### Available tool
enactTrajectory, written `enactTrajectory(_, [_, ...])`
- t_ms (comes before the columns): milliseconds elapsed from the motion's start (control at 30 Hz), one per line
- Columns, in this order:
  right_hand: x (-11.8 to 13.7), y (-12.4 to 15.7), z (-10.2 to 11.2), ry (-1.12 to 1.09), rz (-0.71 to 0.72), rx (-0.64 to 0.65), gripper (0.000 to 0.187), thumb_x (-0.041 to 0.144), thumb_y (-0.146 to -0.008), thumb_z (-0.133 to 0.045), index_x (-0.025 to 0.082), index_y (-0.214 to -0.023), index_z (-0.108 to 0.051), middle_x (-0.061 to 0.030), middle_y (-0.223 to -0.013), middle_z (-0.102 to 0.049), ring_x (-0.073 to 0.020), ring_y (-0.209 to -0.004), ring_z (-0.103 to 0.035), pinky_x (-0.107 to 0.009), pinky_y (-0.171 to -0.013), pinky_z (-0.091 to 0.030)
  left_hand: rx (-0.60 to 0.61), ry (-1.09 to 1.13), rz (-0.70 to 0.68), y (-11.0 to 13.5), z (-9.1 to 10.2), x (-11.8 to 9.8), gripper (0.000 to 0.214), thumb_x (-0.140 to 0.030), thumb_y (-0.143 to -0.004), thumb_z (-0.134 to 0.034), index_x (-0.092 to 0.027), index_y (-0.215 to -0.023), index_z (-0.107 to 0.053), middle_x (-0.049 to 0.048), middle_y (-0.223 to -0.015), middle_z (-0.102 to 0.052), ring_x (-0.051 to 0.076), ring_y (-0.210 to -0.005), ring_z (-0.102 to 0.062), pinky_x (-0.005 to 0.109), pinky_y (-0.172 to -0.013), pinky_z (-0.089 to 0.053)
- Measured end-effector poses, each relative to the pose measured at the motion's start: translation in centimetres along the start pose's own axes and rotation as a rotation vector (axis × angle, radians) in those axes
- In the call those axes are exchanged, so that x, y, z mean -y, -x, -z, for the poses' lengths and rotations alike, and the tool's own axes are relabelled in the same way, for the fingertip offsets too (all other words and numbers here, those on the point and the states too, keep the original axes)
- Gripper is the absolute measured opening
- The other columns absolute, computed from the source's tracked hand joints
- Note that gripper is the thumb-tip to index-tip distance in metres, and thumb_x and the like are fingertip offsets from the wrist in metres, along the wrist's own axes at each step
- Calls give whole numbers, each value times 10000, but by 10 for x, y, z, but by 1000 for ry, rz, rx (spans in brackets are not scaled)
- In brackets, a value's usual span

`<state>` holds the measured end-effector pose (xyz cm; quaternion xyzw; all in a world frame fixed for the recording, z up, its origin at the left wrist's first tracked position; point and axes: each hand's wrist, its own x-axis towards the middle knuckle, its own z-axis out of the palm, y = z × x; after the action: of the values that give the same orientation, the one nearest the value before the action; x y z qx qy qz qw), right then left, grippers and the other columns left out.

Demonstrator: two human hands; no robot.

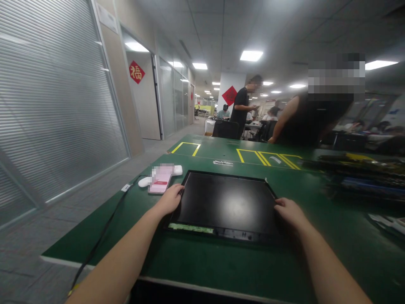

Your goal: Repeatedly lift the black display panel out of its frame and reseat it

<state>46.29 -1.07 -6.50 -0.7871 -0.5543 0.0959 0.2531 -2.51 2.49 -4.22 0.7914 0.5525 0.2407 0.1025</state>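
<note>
A flat black display panel [221, 202] lies face up, low over the green table, with a green strip [190, 228] along its near edge. My left hand [172, 198] grips the panel's left edge, fingers closed around the frame. On the opposite side, my right hand [290, 213] pinches the right edge between thumb and fingers. Whether the panel rests fully on the table or is slightly raised, I cannot tell. Just past my left hand is a phone [160, 180] with a pink screen, beside a white rounded object [144, 182].
The green table [240, 266] carries yellow tape outlines [198, 150] at its far side. A blurred stack of dark panels [363, 177] stands at the right. A black cable [107, 226] crosses the left edge. Two people [242, 105] stand beyond the table.
</note>
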Motion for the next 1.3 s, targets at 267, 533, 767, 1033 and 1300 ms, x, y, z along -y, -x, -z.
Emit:
enactTrajectory(267, [4,2,-3,35,-7,-11,314,271,-744,-567,190,-1001,-728,-108,-1033,-699,-236,-952,-678,-295,-797,-499,9,55,2,1,0,1,444,-149,-817,-379,-168,-1198,-606,138,-1366,-595,261,-1305,-525,446,-1126,-381])
enactTrajectory(533, [18,8,-4,179,-39,34,336,251,-812,-508,128,-1081,-668,-164,-1091,-636,-252,-1010,-644,-314,-843,-457,-20,130,34,-5,9,3,499,-170,-697,-420,-143,-1146,-637,131,-1260,-651,279,-1216,-575,447,-1095,-399])
enactTrajectory(767, [23,12,-4,237,-12,57,340,244,-843,-468,118,-1112,-633,-175,-1100,-602,-280,-1030,-620,-341,-859,-438,-39,159,17,-7,9,8,514,-211,-705,-431,-126,-1165,-643,135,-1242,-652,289,-1198,-574,441,-1084,-397])
enactTrajectory(1033, [26,17,-1,211,2,67,385,219,-828,-494,95,-1161,-640,-186,-1131,-593,-288,-1067,-606,-345,-895,-429,-29,148,12,-8,9,11,479,-233,-722,-437,-140,-1135,-659,133,-1221,-658,297,-1178,-585,446,-1072,-405])
enactTrajectory(1300, [21,12,-1,202,15,65,405,241,-817,-521,107,-1174,-659,-183,-1171,-605,-275,-1095,-611,-321,-901,-437,-44,156,50,-9,9,9,468,-270,-722,-484,-154,-1138,-664,131,-1238,-668,302,-1205,-582,449,-1091,-388])
